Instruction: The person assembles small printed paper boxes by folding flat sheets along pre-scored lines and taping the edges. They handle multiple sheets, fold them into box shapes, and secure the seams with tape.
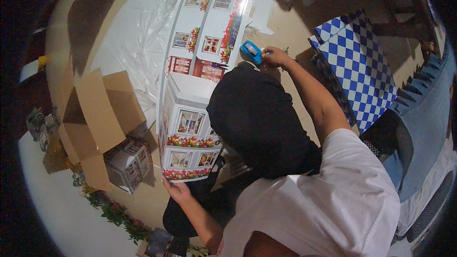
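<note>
My left hand [177, 191] holds the lower corner of a white cardboard box [193, 135] printed with house windows and flower rows; most of its fingers are hidden by the box. The box stands tilted against my bent leg in black trousers [262, 114]. Beyond my knee, my right hand [275, 58] has its fingers closed at the near end of a blue tape dispenser [251, 51]. Whether they grip its body or a strip of tape is too small to tell. A long printed sheet [209, 24] with the same house pattern stretches away behind the box.
An open brown carton [102, 109] stands at the left, with another printed house box [129, 164] beside it. Clear plastic sheeting [143, 33] covers the floor behind. A blue-and-white checkered panel [354, 66] lies at the right, near blue denim cloth [426, 123]. Artificial greenery [114, 212] runs along the lower left.
</note>
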The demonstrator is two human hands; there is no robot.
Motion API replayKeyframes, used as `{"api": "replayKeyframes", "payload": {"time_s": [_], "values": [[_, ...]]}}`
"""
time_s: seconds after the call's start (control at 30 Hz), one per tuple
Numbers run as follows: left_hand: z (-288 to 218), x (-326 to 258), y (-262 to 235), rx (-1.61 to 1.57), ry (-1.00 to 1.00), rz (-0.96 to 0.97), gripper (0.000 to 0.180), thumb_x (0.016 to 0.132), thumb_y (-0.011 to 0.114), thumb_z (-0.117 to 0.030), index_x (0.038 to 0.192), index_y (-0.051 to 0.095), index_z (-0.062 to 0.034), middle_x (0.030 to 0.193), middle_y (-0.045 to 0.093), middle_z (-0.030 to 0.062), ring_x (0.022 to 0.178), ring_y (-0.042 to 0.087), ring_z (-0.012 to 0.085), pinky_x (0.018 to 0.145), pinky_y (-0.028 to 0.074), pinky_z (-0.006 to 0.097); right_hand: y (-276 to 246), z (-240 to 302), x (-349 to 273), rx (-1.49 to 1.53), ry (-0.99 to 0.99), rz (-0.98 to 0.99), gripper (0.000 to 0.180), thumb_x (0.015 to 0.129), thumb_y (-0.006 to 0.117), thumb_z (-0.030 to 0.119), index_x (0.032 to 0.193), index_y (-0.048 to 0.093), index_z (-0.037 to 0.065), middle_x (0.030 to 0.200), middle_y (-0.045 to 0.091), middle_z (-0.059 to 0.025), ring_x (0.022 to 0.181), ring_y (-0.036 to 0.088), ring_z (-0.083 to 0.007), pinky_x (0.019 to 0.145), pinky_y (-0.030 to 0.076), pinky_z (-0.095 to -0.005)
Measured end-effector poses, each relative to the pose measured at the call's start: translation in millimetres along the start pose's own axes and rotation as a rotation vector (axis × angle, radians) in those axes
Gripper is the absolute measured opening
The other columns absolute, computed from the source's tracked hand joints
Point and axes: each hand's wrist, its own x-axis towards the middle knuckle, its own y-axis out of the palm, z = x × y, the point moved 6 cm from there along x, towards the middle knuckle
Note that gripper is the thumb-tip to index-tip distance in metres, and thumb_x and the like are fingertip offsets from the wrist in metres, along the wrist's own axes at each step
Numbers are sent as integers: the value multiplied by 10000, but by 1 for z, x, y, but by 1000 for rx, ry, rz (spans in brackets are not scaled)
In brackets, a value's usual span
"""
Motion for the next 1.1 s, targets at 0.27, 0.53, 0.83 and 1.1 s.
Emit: {"api": "replayKeyframes", "payload": {"time_s": [0.27, 0.53, 0.83, 1.1], "values": [[-8, -11, 23, 62, 47, -41, 449, 947, 525, -309, 1278, 478, -9, 1355, 479, 109, 1219, 458, 257, 1078, 305, 448, 4, 9, -2, -78, 52, 43, 295, 785, 704, 296, 954, 653, 59, 829, 676, -97, 738, 630, -186, 669, 507, -346], [-8, -14, 18, 205, 126, -39, 479, 918, 570, -313, 1280, 481, -13, 1341, 494, 109, 1224, 454, 256, 1064, 316, 456, -1, 2, -19, 62, 0, 58, 179, 832, 620, 236, 889, 612, 67, 802, 590, -18, 675, 544, -115, 593, 445, -244], [-5, -3, 17, -48, -43, -23, 445, 920, 564, -302, 1266, 498, -31, 1331, 506, 108, 1213, 469, 258, 1069, 316, 454, 8, -8, -28, 238, 43, 4, 147, 830, 580, 213, 858, 576, 68, 746, 543, -8, 656, 517, -115, 586, 418, -245], [-19, -43, 35, 768, 680, 255, 537, 894, 610, -189, 1330, 405, 48, 1333, 466, 182, 1219, 464, 272, 1043, 357, 427, 22, -7, -41, 225, 33, -91, 174, 907, 544, 166, 841, 612, 20, 710, 611, -66, 599, 578, -164, 570, 469, -305]]}}
